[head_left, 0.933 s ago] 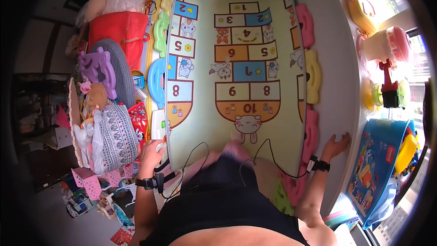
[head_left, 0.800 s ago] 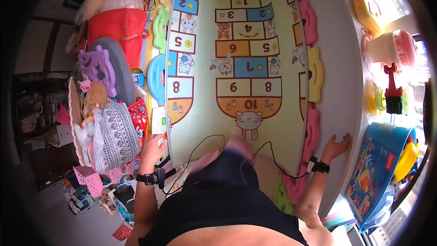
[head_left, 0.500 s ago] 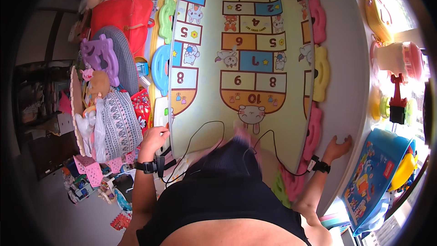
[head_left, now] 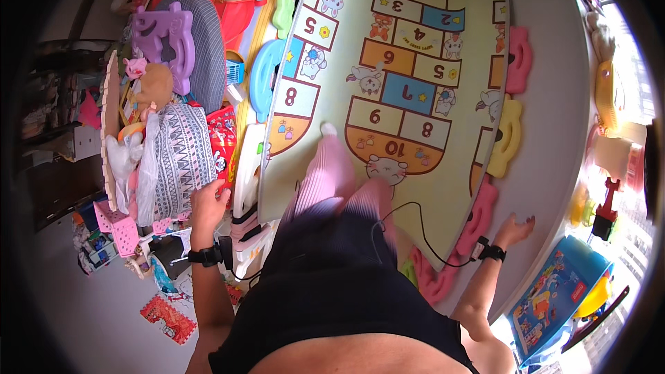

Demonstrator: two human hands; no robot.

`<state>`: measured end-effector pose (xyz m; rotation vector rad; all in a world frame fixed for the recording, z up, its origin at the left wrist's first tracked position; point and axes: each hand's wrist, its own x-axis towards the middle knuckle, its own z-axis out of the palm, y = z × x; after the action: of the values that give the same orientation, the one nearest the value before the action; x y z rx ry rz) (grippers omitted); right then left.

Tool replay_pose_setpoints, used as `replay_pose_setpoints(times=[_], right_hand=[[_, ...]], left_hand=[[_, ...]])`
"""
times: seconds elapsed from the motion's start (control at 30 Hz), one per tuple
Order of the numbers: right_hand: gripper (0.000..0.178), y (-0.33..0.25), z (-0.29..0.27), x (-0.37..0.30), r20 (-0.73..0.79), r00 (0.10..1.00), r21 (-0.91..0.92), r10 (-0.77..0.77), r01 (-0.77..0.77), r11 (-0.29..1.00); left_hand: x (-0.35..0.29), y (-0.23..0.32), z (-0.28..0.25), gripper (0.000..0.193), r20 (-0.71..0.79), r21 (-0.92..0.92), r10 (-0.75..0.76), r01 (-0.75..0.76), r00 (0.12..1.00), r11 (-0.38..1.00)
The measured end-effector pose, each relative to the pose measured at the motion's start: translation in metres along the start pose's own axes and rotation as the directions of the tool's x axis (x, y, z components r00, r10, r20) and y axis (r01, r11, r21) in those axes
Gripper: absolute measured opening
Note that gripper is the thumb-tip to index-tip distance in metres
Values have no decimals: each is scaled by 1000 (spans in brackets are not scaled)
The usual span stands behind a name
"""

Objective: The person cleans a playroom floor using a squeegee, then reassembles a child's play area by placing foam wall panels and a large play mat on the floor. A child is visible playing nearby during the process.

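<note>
Recorded at right: blue printed tub [head_left: 544,298], tilted, with a yellow plastic piece [head_left: 593,298] at its far rim; cannot tell whether inside or behind. Noted above it: yellow basket [head_left: 606,90], contents hidden. Logged at left: geometric-patterned bag [head_left: 183,149], bulging, contents hidden; beside it, translucent plastic bag [head_left: 147,176]; farther up, red satchel [head_left: 222,0] and small blue basket [head_left: 235,72]; below, pink perforated basket [head_left: 114,225].

Located hopscotch play mat [head_left: 402,93] at centre, laid flat under the wearer's legs. Found left hand [head_left: 209,204] between geometric-patterned bag and white panel [head_left: 247,163], fingers loosely curled, thumb parted from them; contact impossible to tell. Found right hand [head_left: 515,230] half spread, near pink fence panel [head_left: 478,211], well apart from the left.

Compared with half a second earlier: mat view now slanted; left hand farther from the mat's edge; pink trouser legs [head_left: 325,173] more fully in view, with pale foot [head_left: 328,129] on the mat.
</note>
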<state>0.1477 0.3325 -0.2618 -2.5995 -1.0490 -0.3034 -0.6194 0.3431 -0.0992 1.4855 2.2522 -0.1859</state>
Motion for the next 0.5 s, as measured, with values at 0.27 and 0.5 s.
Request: replay_pose_setpoints(times=[0.27,0.5], right_hand=[[62,-196,-5,12,244,970,473,-24,-98,876],[55,-304,-24,5,391,919,389,-47,-119,913]], left_hand=[[130,-19,5,30,-4,-62,141,-141,990,988],[264,-13,-50,32,12,-229,213,-205,977,952]])
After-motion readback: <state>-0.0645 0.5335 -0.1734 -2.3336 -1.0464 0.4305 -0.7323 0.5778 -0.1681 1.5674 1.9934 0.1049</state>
